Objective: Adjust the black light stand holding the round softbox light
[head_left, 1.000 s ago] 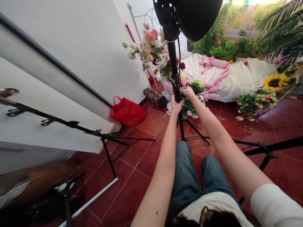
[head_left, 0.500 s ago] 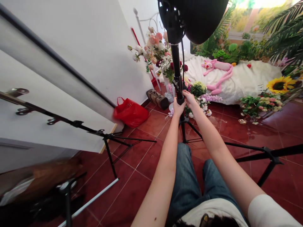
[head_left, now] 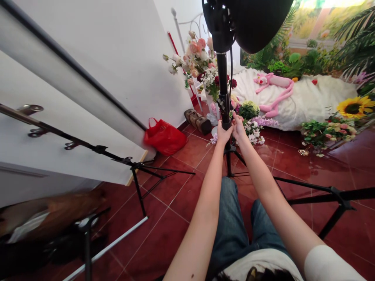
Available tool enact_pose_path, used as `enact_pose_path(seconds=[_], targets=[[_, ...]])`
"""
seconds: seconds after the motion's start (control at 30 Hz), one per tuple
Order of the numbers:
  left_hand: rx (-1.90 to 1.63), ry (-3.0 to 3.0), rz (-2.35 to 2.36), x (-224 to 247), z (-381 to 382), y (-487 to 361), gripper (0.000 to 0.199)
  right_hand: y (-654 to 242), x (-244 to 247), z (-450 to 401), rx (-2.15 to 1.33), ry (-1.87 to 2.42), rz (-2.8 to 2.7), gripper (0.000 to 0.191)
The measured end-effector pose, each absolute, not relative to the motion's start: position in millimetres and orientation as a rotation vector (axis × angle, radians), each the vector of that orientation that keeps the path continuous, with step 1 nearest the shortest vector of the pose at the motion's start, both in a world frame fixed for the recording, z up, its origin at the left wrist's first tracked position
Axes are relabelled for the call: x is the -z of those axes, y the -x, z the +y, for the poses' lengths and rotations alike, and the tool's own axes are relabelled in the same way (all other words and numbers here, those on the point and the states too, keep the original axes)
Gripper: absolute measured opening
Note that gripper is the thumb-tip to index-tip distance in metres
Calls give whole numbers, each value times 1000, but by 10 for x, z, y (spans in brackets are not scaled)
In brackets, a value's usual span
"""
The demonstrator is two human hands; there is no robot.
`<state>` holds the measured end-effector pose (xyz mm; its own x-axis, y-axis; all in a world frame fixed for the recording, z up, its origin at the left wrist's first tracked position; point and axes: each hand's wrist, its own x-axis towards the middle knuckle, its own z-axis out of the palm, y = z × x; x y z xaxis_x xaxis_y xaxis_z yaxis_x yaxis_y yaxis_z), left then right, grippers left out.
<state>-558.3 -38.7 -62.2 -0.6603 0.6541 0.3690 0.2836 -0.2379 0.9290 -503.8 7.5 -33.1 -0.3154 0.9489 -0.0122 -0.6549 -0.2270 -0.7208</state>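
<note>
A black light stand (head_left: 223, 74) rises upright in front of me, with a large dark lamp head (head_left: 259, 25) on top and a cable hanging beside its pole. My left hand (head_left: 224, 133) is wrapped around the pole at a black collar, low on the stand. Just right of that collar is my right hand (head_left: 239, 128), its fingers stretched upward and slightly away from the pole. Part of its fingers is hard to make out. Below both hands the stand's legs (head_left: 229, 164) spread over the tiles.
Another black stand (head_left: 137, 166) with clamps is at left, near a red bag (head_left: 165, 136). Ahead are artificial flowers (head_left: 199, 54), a brown case (head_left: 197, 121) and a pink plush toy (head_left: 277, 89) on white cloth (head_left: 319, 101). More black tripod legs (head_left: 336, 195) extend at right.
My right hand has shifted right, off the pole, and its fingers have straightened. My left hand stays around the pole. The whole view has shifted slightly.
</note>
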Motion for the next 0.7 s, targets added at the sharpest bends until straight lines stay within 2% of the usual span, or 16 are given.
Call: enact_pose_path(seconds=[0.1, 0.27, 0.43, 0.6, 0.7], targets=[[-1980, -1122, 1715, 608, -402, 5574, 40, 5058, 278, 82, -1709, 613, -708, 38], [-1970, -1105, 1733, 554, -429, 5518, 45, 5049, 164, 100, -1536, 880, -799, 29], [-1898, -1063, 1852, 491, -447, 5432, 37, 5009, 12, 118, -1491, 1117, -904, 31], [-1542, -1037, 2147, 370, -600, 5383, 33, 4329, 159, -262, -1717, 911, -1126, 16], [-1247, -1037, 2291, 252, -701, 5393, 37, 3503, 467, -660, -1837, 855, -1236, 29]])
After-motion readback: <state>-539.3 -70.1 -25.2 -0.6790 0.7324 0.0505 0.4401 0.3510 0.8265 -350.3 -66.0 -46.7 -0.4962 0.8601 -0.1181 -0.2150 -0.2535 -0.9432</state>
